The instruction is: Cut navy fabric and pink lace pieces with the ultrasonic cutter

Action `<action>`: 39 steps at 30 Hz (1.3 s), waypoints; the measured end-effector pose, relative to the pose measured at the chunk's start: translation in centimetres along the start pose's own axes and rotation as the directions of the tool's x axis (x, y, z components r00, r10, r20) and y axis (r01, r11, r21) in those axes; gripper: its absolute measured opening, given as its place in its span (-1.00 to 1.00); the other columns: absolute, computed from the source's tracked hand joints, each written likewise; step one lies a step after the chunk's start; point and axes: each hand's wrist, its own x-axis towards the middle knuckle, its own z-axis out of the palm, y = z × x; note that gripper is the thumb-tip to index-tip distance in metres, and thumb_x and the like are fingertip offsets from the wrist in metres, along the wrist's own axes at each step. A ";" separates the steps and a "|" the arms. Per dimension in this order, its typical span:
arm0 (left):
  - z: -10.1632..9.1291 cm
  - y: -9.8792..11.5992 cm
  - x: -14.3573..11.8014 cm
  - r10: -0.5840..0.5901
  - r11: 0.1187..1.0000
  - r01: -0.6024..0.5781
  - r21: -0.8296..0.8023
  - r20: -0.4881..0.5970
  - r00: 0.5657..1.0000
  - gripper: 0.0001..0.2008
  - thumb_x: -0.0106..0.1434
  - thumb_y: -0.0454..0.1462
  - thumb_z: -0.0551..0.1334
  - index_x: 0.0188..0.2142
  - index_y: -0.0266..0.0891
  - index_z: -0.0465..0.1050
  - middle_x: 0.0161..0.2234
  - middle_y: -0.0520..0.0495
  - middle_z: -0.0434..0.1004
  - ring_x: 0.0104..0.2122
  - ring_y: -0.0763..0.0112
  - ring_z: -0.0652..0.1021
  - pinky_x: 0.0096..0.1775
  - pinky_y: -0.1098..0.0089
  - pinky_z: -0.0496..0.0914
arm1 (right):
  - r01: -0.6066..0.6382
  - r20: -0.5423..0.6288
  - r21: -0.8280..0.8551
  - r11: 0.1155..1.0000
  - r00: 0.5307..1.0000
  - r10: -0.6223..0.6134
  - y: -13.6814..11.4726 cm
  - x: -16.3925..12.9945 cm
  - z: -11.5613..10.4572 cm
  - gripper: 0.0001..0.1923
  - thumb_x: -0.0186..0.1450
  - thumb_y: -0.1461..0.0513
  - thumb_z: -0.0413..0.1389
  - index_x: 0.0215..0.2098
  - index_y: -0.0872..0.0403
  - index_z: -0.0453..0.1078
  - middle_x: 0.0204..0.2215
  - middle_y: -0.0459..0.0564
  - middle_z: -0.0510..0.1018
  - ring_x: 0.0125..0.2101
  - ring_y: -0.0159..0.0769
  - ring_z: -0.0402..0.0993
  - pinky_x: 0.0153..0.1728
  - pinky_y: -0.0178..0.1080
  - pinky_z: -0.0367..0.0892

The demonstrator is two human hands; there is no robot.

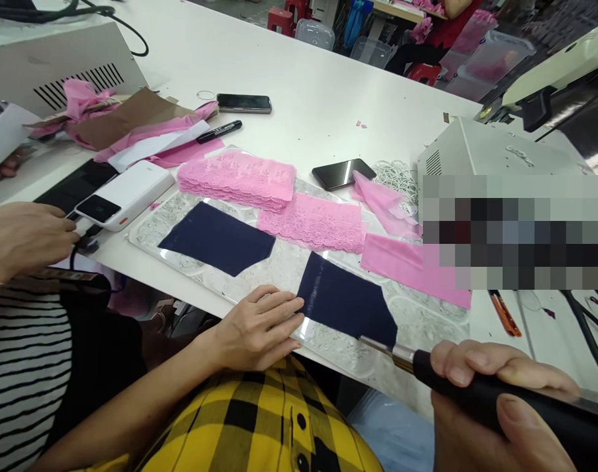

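Observation:
My left hand (262, 326) lies flat with its fingers stretched out, the fingertips at the left edge of a navy fabric piece (351, 298) on a patterned, clear-covered board (205, 278). A black-handled tool with a narrow metal tip (456, 380) is wrapped in my right hand (469, 429). Its tip meets the lower right edge of that navy piece. A pale stitched-looking strip runs near the piece's left end. A second navy piece (215, 237) lies to the left. Behind them are a stack of pink lace (237, 174), another pink lace piece (313, 219) and plain pink fabric (395, 259).
A co-worker's hand (26, 239) is at the left, beside a white power bank (126, 196). Phones (244, 103), a marker (219, 132) and pink scraps lie behind. An orange cutter (504, 314) and a grey machine box (456, 154) are at the right.

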 end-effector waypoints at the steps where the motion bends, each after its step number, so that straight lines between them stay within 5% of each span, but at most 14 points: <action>1: 0.0 0.0 0.0 -0.002 1.000 0.002 0.001 -0.003 1.000 -0.75 0.30 -0.25 0.21 -0.09 -0.36 0.45 -0.09 -0.24 0.59 -0.06 0.17 0.55 -0.08 0.17 0.43 | -0.002 -0.004 -0.005 1.000 1.000 0.002 0.0 0.0 0.0 -0.88 0.01 0.29 0.09 -0.42 0.06 0.29 -0.50 -0.13 0.40 -0.63 -0.38 0.24 -0.65 -0.24 0.23; 14: -0.4 -0.2 -0.2 -0.023 1.000 0.023 0.012 -0.003 1.000 -0.76 0.32 -0.23 0.16 -0.12 -0.34 0.46 -0.11 -0.24 0.58 -0.09 0.19 0.55 -0.09 0.19 0.42 | -0.063 0.031 0.000 0.998 0.998 0.063 0.1 -0.7 3.1 -0.88 0.07 0.25 0.09 -0.39 0.05 0.26 -0.46 -0.12 0.35 -0.58 -0.38 0.23 -0.59 -0.21 0.24; 26: -0.5 -0.2 -0.4 -0.021 1.000 0.021 0.003 -0.007 1.000 -0.75 0.28 -0.24 0.22 -0.13 -0.39 0.47 -0.11 -0.27 0.57 -0.10 0.17 0.54 -0.11 0.18 0.41 | -0.068 0.035 -0.043 0.997 0.997 0.069 -0.2 -1.0 3.2 -0.87 0.08 0.23 0.14 -0.43 0.06 0.26 -0.45 -0.10 0.37 -0.57 -0.36 0.25 -0.59 -0.19 0.25; 39: -0.5 -0.4 -0.8 -0.040 0.999 0.040 0.023 -0.002 0.999 -0.75 0.31 -0.20 0.18 -0.13 -0.35 0.47 -0.10 -0.24 0.57 -0.09 0.21 0.53 -0.10 0.20 0.41 | -0.072 0.120 0.066 0.995 0.991 0.064 0.5 -1.1 6.3 -0.86 0.10 0.24 0.14 -0.38 0.06 0.27 -0.45 -0.13 0.36 -0.57 -0.39 0.25 -0.59 -0.22 0.25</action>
